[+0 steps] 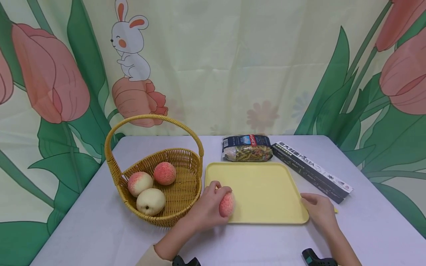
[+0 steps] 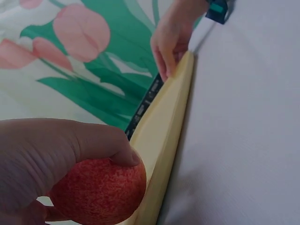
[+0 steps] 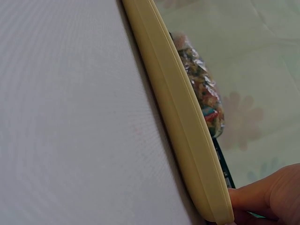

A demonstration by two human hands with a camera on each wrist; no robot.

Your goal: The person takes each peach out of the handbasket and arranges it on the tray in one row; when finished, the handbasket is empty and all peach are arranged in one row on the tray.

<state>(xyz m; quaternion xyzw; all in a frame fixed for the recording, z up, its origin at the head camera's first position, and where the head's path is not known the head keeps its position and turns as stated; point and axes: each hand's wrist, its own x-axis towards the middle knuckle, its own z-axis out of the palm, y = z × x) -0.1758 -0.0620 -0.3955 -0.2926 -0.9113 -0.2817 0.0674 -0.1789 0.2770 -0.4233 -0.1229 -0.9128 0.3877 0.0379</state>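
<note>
My left hand [image 1: 209,207] grips a pink-red peach [image 1: 227,205] over the left front part of a yellow tray [image 1: 259,192]. In the left wrist view, the thumb lies across the top of the peach [image 2: 101,192], close beside the tray's rim [image 2: 168,154]. At the tray's right side, my right hand [image 1: 319,210] pinches the edge near the front corner. The right wrist view has its thumb against the rim [image 3: 187,122], with other fingers partly hidden below. Left of the tray stands a wicker basket [image 1: 181,199] holding a red peach [image 1: 165,173], a pink-and-white peach [image 1: 140,184] and a pale round fruit [image 1: 151,202].
Behind the tray lies a clear bag of pasta [image 1: 247,148]. A long black-and-white pasta box [image 1: 311,170] lies slanted at the right. The basket's tall handle [image 1: 154,117] arches above it. A small yellow tip [image 1: 336,210] shows beside the right hand.
</note>
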